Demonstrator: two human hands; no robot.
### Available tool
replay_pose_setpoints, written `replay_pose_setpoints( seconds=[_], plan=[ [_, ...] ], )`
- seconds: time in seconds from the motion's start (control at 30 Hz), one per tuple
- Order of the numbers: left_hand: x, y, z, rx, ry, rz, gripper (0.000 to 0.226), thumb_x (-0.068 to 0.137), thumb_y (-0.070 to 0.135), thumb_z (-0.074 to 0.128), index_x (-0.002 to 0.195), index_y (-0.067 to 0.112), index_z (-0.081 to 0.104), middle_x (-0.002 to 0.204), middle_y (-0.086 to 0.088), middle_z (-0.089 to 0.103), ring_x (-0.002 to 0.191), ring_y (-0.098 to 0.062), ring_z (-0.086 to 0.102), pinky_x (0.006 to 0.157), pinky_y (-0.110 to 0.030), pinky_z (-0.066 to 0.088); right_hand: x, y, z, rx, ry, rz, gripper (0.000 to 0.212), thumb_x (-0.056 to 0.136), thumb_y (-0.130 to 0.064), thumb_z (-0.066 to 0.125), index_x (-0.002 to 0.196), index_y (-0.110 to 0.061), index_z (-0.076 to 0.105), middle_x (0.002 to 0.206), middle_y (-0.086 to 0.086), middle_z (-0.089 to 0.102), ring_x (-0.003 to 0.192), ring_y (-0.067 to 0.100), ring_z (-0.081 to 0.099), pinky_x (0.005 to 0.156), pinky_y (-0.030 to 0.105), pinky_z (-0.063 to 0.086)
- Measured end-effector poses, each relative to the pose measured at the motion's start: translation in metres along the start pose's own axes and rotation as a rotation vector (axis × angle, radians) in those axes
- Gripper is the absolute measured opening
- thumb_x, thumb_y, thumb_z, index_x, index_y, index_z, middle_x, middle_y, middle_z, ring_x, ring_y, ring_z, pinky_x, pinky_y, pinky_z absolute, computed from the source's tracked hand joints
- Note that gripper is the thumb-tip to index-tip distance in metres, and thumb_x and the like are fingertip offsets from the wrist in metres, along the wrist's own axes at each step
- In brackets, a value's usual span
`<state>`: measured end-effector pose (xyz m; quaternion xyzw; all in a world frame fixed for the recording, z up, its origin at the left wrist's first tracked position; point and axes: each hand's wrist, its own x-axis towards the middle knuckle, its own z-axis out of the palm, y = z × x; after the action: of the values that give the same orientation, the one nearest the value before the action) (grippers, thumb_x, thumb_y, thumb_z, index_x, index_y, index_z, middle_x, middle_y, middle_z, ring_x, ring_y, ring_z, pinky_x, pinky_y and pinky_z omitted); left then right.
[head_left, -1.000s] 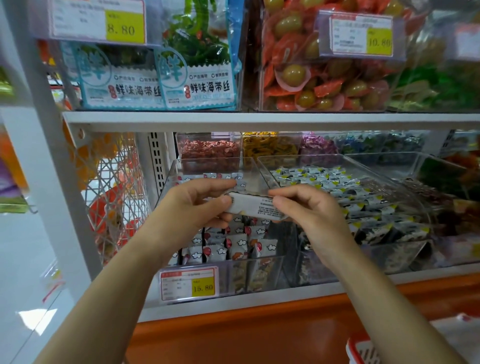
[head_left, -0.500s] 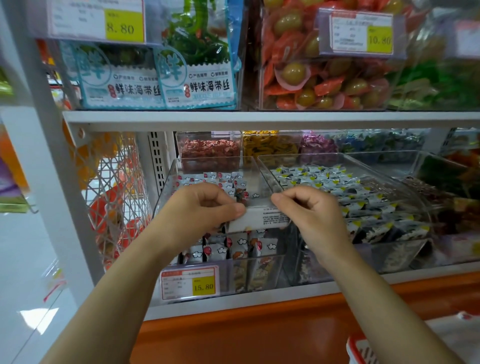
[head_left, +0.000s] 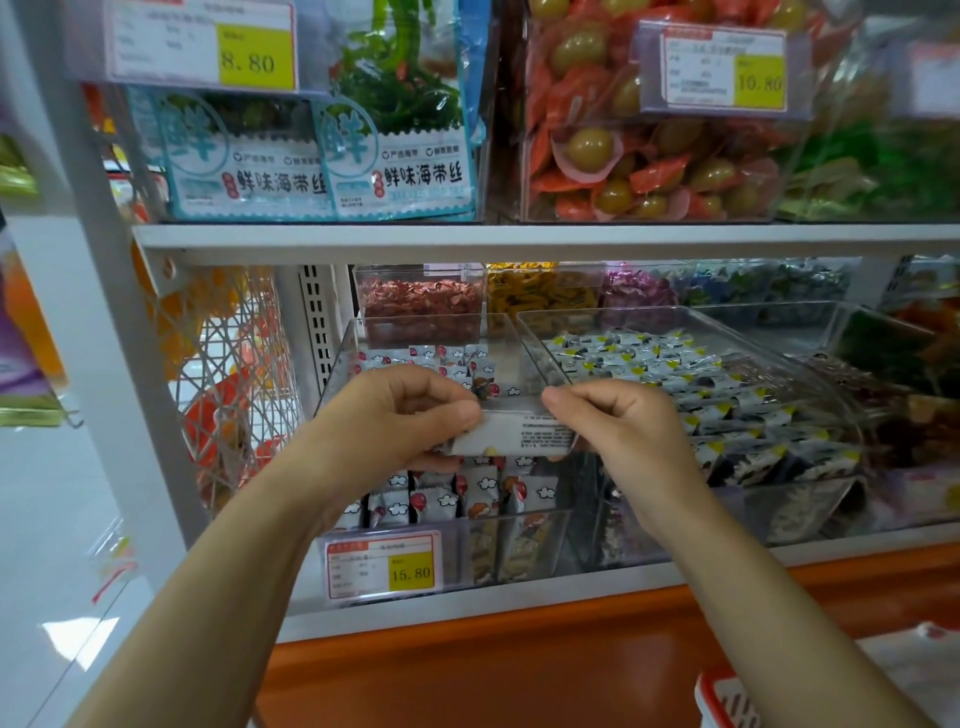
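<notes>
A small white snack packet (head_left: 517, 432) with black print on its back is held level between both hands, just over the clear bin (head_left: 337, 358) of similar cloud-patterned packets (head_left: 441, 504). My left hand (head_left: 387, 421) pinches the packet's left end. At the right end, my right hand (head_left: 621, 423) pinches it with thumb and fingers. The hands hide both ends of the packet.
A second clear bin (head_left: 810, 395) of black-and-yellow packets sits to the right. Smaller bins of candy (head_left: 421, 304) stand behind. The upper shelf (head_left: 519, 236) carries seaweed bags (head_left: 395, 156) and wrapped olives. A price tag (head_left: 384, 566) reads 15.80. A red basket (head_left: 727, 699) is at bottom right.
Both hands have lowered the packet slightly toward the bin and turned it so its printed back faces me more squarely.
</notes>
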<state>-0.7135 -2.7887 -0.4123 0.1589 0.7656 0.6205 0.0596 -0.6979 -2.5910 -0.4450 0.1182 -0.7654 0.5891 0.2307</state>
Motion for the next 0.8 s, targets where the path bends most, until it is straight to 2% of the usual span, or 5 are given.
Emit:
replay_pose_setpoints(
  seconds=[0.2,0.47,0.67,0.73,0.8],
  plan=[
    [0.003,-0.003,0.000,0.062,0.037,0.060,0.012,0.086,0.011,0.061,0.093,0.016,0.069,0.082,0.001,0.072,0.071,-0.005,0.068,0.063,-0.010,0.050,0.004,-0.002,-0.008,0.305,-0.154,0.273,0.021,0.080,-0.021,0.063,0.070,-0.007,0.075,0.078,0.010,0.073,0.076,0.023,0.071,0.058,0.028,0.058],
    [0.005,-0.006,0.004,0.153,0.016,0.134,0.015,0.089,0.015,0.058,0.099,0.020,0.067,0.090,0.003,0.073,0.084,-0.005,0.068,0.073,-0.014,0.053,0.004,0.001,-0.010,0.473,-0.127,0.207,0.036,0.068,-0.026,0.068,0.100,-0.009,0.070,0.094,0.007,0.074,0.086,0.019,0.070,0.070,0.023,0.057],
    [0.019,-0.015,0.019,0.260,0.130,0.190,0.025,0.094,0.028,0.051,0.109,0.013,0.063,0.094,0.001,0.069,0.081,-0.014,0.066,0.069,-0.022,0.055,0.008,0.000,-0.003,0.037,0.060,-0.007,0.023,0.085,-0.015,0.065,0.100,-0.032,0.063,0.080,-0.010,0.073,0.068,0.007,0.068,0.060,0.016,0.053],
    [0.028,-0.021,0.020,0.446,0.161,0.198,0.044,0.093,0.037,0.048,0.133,0.016,0.047,0.114,0.005,0.062,0.095,-0.012,0.059,0.071,-0.015,0.048,0.018,0.002,-0.006,-0.055,0.156,-0.027,0.015,0.085,-0.017,0.065,0.093,-0.030,0.064,0.083,-0.005,0.072,0.077,0.012,0.068,0.068,0.027,0.057],
    [0.038,-0.029,0.017,0.648,0.135,0.168,0.059,0.093,0.041,0.047,0.144,0.017,0.031,0.141,-0.002,0.045,0.123,-0.019,0.045,0.095,-0.025,0.042,0.035,0.004,-0.009,-0.177,0.244,-0.050,0.015,0.083,-0.020,0.068,0.096,-0.026,0.063,0.093,-0.003,0.069,0.088,0.016,0.066,0.081,0.031,0.053]
  ],
)
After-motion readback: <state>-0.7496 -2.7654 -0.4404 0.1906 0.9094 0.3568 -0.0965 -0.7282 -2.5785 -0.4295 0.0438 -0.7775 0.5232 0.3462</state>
